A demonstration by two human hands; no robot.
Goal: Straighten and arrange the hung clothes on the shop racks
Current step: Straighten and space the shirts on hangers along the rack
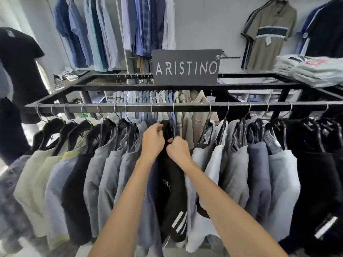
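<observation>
A black metal rail (185, 106) runs across the view with several shirts hung on black hangers. In the middle hangs a black shirt (172, 191) with white stripes on its sleeve. My left hand (153, 140) grips this shirt near its collar on the left side. My right hand (178, 149) pinches the fabric at the shoulder just below the hanger. Grey and cream shirts (96, 179) hang to the left. Pale blue, navy and black shirts (259, 173) hang to the right.
A dark brand sign (186, 66) stands on the rack's top frame. Folded pale garments (311, 70) are stacked at the top right. More shirts (111, 30) hang along the back wall, and an olive polo (269, 32) hangs at the right. A black shirt (18, 71) hangs at the left.
</observation>
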